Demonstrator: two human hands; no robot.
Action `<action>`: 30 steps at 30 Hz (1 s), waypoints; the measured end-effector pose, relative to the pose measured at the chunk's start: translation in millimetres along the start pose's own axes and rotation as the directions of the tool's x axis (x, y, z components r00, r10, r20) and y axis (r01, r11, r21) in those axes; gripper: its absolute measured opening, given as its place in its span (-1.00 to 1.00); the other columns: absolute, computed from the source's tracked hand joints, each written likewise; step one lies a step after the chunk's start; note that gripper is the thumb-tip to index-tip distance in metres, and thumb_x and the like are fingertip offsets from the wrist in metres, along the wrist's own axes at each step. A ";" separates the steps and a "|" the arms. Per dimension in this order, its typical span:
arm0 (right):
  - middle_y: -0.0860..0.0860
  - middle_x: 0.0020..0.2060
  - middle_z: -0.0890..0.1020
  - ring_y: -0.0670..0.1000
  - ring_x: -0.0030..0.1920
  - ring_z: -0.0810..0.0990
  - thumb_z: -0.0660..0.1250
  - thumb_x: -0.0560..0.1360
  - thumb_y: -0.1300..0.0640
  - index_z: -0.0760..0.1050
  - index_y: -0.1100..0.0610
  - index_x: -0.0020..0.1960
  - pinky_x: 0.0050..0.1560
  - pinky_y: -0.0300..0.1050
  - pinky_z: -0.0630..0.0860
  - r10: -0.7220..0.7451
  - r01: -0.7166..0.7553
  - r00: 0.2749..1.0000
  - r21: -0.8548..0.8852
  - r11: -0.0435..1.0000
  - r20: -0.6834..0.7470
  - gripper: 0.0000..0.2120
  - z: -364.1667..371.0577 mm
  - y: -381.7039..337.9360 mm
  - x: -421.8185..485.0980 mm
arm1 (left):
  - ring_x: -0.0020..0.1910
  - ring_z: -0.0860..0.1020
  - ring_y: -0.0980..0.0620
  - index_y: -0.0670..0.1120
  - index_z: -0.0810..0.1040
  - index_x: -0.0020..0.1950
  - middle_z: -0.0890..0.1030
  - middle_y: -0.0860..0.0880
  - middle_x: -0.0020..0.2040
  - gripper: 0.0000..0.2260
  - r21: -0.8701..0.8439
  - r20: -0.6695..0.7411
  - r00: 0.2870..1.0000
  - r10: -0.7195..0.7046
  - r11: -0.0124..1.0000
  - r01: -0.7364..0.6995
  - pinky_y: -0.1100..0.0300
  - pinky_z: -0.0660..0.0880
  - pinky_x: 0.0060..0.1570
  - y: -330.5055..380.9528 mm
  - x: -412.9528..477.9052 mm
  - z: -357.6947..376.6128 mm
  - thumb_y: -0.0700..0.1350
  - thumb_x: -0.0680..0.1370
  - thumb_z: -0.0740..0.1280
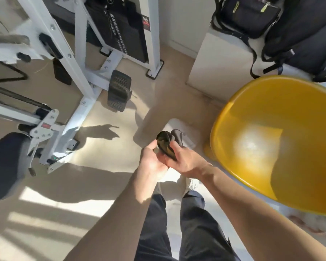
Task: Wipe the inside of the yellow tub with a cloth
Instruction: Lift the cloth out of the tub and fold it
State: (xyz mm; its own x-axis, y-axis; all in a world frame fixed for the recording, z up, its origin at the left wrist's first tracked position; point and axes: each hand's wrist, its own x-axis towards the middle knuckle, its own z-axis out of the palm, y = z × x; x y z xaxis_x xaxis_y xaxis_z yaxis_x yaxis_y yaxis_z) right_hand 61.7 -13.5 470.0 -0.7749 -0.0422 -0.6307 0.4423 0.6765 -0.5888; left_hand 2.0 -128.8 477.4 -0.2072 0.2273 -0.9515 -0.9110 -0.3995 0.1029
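Observation:
A large yellow tub stands at the right, its open inside facing me and lit by a patch of sun. In the middle of the view both hands hold a dark bunched cloth in front of my body, left of the tub. My left hand cups the cloth from below and the left. My right hand grips it from the right, fingers wrapped over it. The cloth is apart from the tub. A grey part of the cloth sticks out past my fingers.
A white weight machine with a black weight stack and a black foot pad fills the left and back. A white box carrying black bags stands behind the tub. My legs and shoes are below, on beige carpet.

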 end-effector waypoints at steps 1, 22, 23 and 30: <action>0.03 -0.11 0.57 0.12 -0.16 0.55 0.15 0.56 -0.29 0.25 0.08 0.16 -0.09 0.00 0.47 -0.013 0.015 0.999 -0.034 0.999 0.044 -0.55 -4.4 -0.9 5.2 | 0.18 0.56 -0.25 -0.29 0.67 0.07 0.66 -0.31 0.06 -0.52 -0.066 0.029 0.999 -0.019 0.998 0.021 -0.09 0.36 0.37 -2.0 0.3 -3.0 0.01 0.67 0.07; -0.09 -0.14 0.50 0.05 -0.10 0.49 0.18 0.51 0.12 0.37 -0.12 -0.02 -0.11 -0.02 0.44 -0.147 0.196 0.971 -0.271 0.942 0.190 -0.86 -15.5 94.1 1.6 | -0.35 0.66 -0.08 -0.18 0.58 -0.17 0.68 -0.13 -0.33 -0.82 0.809 -0.499 0.752 0.430 0.543 0.225 0.09 0.64 -0.17 -32.1 175.9 -79.6 -0.06 0.43 0.42; -0.07 -0.08 0.54 0.08 -0.07 0.52 0.18 0.50 0.08 0.38 -0.12 0.04 -0.09 -0.02 0.46 -0.084 0.127 0.985 -0.299 0.946 0.152 -0.84 -19.5 108.8 7.0 | -0.40 0.65 -0.06 -0.14 0.56 -0.17 0.66 -0.10 -0.40 -0.78 0.819 -0.477 0.767 0.429 0.533 0.211 0.10 0.64 -0.22 -21.2 180.3 -84.4 0.01 0.40 0.44; 0.12 -0.04 0.57 0.23 -0.13 0.61 0.25 0.53 0.20 0.46 0.13 0.16 -0.12 0.04 0.50 0.050 -0.238 0.950 -0.615 0.752 -0.307 -0.80 -29.1 178.2 58.2 | -0.31 0.69 -0.05 0.00 0.53 -0.01 0.64 0.02 -0.08 -0.80 0.934 -0.017 0.773 0.634 0.287 -0.215 0.19 0.59 -0.36 39.7 182.8 -54.6 -0.21 0.46 0.45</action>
State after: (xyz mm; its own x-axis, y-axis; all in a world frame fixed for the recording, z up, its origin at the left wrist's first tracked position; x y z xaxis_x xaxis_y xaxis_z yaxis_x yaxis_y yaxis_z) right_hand 82.3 125.9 343.1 -0.8531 0.2193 -0.4735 0.2393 0.9708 0.0184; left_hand -52.6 -151.7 291.7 -0.7320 -0.0929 -0.6749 -0.5498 0.6656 0.5047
